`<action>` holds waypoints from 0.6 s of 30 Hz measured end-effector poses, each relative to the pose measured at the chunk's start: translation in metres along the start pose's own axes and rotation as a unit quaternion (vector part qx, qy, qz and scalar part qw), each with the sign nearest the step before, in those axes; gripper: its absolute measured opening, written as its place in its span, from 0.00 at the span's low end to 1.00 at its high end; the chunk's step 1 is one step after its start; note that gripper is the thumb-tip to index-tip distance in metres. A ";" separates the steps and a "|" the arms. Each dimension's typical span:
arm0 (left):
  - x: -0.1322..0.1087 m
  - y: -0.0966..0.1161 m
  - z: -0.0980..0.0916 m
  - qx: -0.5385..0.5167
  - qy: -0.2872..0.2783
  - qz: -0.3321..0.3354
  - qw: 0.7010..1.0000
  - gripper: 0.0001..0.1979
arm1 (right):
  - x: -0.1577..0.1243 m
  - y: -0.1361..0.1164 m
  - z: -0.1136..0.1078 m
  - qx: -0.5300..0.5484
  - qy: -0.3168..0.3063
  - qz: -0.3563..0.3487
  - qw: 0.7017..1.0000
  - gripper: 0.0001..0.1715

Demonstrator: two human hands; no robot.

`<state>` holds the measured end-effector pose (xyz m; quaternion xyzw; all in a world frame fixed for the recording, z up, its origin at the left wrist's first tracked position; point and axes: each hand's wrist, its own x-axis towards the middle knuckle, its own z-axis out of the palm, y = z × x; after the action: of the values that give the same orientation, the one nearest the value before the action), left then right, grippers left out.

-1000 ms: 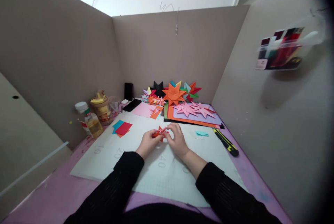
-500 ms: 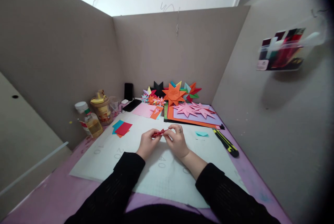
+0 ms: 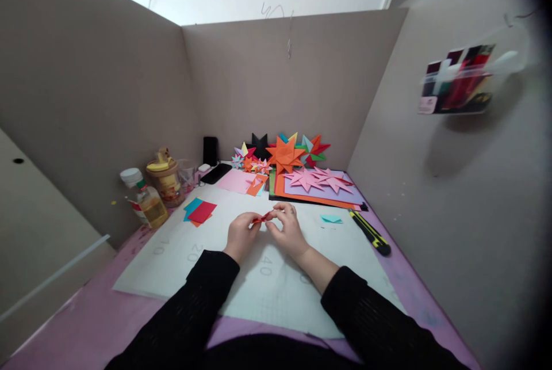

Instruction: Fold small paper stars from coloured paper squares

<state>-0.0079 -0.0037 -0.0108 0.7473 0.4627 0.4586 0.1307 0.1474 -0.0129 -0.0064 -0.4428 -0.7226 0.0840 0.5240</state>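
Between my hands is a small folded piece of red paper (image 3: pixel 261 219), held just above the white sheet (image 3: pixel 172 272). My left hand (image 3: pixel 242 236) pinches its left side with thumb and forefinger. On the right side, the fingertips of my right hand (image 3: pixel 288 229) close on the same paper. Fingers cover much of it, so its exact folds cannot be made out. Left of my hands lie loose paper squares, a red one (image 3: pixel 202 213) over blue and orange ones. A folded light-blue paper piece (image 3: pixel 331 218) rests to the right.
A yellow and black utility knife (image 3: pixel 370 233) lies at the right edge. Folded paper stars (image 3: pixel 285 154) and stacked coloured sheets (image 3: pixel 280 189) stand at the back. A bottle (image 3: pixel 150 207), a lidded cup (image 3: pixel 165 183) and a phone (image 3: pixel 216 174) are at left. Grey partitions (image 3: pixel 276 82) enclose the table.
The fingers of my right hand have shifted slightly around the red paper, which shows less between my hands. The whole view has moved a little.
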 end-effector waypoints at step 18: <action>0.001 0.004 0.005 -0.101 -0.048 -0.083 0.990 0.05 | 0.000 0.003 -0.005 -0.016 -0.044 -0.059 0.997 0.06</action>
<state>-0.0016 -0.0038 -0.0110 0.7102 0.4677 0.4542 0.2656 0.1532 -0.0131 -0.0064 -0.4038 -0.7713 0.0606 0.4883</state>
